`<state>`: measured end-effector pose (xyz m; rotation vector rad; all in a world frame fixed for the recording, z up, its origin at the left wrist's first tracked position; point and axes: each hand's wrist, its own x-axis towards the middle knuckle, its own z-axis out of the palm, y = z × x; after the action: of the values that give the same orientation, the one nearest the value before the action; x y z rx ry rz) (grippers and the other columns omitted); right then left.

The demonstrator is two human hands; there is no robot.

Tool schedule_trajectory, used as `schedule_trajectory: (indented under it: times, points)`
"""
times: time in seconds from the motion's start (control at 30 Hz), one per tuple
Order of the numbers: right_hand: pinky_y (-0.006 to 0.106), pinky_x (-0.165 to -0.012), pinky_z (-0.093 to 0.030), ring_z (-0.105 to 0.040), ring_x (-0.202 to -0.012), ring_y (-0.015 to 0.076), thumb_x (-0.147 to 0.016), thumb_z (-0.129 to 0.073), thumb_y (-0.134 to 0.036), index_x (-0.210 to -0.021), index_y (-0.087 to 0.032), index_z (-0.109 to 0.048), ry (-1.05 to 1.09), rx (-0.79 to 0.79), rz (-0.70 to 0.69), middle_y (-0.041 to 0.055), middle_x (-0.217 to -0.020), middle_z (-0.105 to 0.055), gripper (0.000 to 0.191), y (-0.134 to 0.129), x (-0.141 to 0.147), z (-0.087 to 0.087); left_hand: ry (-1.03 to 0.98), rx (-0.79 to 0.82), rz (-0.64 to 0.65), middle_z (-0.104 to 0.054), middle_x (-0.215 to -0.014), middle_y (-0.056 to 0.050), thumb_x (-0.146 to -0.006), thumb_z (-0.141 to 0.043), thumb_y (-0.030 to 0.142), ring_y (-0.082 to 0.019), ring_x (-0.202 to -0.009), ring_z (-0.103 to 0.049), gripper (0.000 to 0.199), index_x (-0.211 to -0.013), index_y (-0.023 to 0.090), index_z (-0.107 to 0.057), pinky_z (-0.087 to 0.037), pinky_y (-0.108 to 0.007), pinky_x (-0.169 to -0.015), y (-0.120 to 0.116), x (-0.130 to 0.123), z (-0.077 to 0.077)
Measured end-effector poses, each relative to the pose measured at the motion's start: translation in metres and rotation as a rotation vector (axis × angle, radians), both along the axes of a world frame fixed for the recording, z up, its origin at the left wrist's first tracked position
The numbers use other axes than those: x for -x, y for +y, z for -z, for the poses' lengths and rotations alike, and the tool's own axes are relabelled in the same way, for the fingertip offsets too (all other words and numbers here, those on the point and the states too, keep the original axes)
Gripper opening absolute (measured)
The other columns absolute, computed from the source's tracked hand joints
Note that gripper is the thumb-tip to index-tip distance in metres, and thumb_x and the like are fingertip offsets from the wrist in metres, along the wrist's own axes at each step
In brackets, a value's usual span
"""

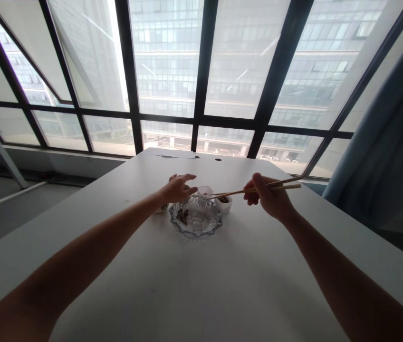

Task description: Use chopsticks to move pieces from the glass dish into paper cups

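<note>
A pair of wooden chopsticks (235, 192) is held in my right hand (267, 195), their tips over the far rim of a clear glass bowl (197, 228) with a scalloped edge. Small dark pieces (182, 216) lie in the bowl's left part. Behind the bowl's right side stands a small white cup (225, 206) with dark contents. Another small white container (205, 190) sits behind the bowl, partly covered by the chopsticks. My left hand (178, 187) hovers above the bowl's far left side with fingers apart, holding nothing. Under its wrist, a third cup (162, 209) with dark markings is mostly hidden.
The white table (201, 285) stretches away toward large dark-framed windows (201, 85). A flat white sheet (173, 154) and two dark round holes (218, 159) are at its far end. A blue-grey curtain (383, 128) hangs at right; another table's leg (9, 161) stands at left.
</note>
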<state>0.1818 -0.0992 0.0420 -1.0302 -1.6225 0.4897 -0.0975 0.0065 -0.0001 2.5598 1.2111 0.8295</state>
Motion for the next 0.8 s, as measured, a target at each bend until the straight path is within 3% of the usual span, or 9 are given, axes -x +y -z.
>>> schedule_trajectory:
  times: [0.13, 0.23, 0.33, 0.43, 0.63, 0.8]
  points:
    - [0.023, -0.037, -0.046, -0.059, -0.041, 0.0128, -0.075, -0.063, -0.077, -0.065, -0.018, -0.065, -0.062, 0.212, -0.152, 0.0042, -0.052, -0.065, 0.061, -0.004, 0.034, 0.022, -0.15, 0.044, -0.191, -0.062, -0.136, -0.016, -0.092, -0.042, 0.062, -0.031, -0.125, -0.058, 0.063, -0.133, 0.016, -0.056, -0.043, -0.047, -0.108, -0.01, 0.081, 0.027]
    - [0.022, -0.037, -0.047, -0.059, -0.04, 0.0126, -0.072, -0.065, -0.079, -0.066, -0.017, -0.065, -0.026, 0.285, -0.141, 0.0038, -0.051, -0.065, 0.062, -0.004, 0.051, 0.037, -0.213, 0.09, -0.28, -0.059, -0.138, -0.019, -0.09, -0.038, 0.072, -0.033, -0.127, -0.057, 0.077, -0.137, 0.013, -0.052, -0.046, -0.049, -0.105, -0.016, 0.113, 0.058]
    - [0.022, -0.038, -0.048, -0.06, -0.04, 0.0125, -0.072, -0.066, -0.078, -0.065, -0.017, -0.065, -0.004, 0.292, -0.107, 0.0042, -0.051, -0.065, 0.061, -0.005, 0.057, 0.044, -0.27, 0.125, -0.276, -0.059, -0.138, -0.019, -0.089, -0.034, 0.077, -0.033, -0.126, -0.058, 0.083, -0.139, 0.013, -0.049, -0.046, -0.049, -0.105, -0.019, 0.12, 0.082]
    - [0.021, -0.039, -0.049, -0.061, -0.042, 0.0127, -0.075, -0.067, -0.074, -0.062, -0.017, -0.065, -0.034, 0.284, -0.111, 0.0052, -0.052, -0.066, 0.058, -0.006, 0.057, 0.045, -0.279, 0.136, -0.245, -0.062, -0.135, -0.019, -0.088, -0.034, 0.078, -0.034, -0.124, -0.059, 0.085, -0.14, 0.013, -0.047, -0.045, -0.049, -0.106, -0.018, 0.118, 0.092]
    - [0.022, -0.039, -0.049, -0.062, -0.043, 0.0132, -0.083, -0.065, -0.066, -0.064, -0.018, -0.065, -0.128, 0.249, -0.207, 0.0046, -0.055, -0.067, 0.052, -0.014, 0.055, 0.043, -0.25, 0.172, -0.233, -0.062, -0.134, -0.019, -0.09, -0.037, 0.075, -0.034, -0.12, -0.061, 0.081, -0.141, 0.013, -0.047, -0.046, -0.049, -0.103, -0.021, 0.116, 0.089]
    - [0.022, -0.036, -0.048, -0.06, -0.039, 0.0131, -0.083, -0.063, -0.068, -0.066, -0.018, -0.064, -0.087, 0.206, -0.162, 0.0044, -0.053, -0.067, 0.053, -0.012, 0.052, 0.04, -0.248, 0.169, -0.221, -0.063, -0.133, -0.019, -0.089, -0.037, 0.075, -0.034, -0.12, -0.062, 0.082, -0.14, 0.012, -0.047, -0.047, -0.048, -0.102, -0.024, 0.115, 0.086]
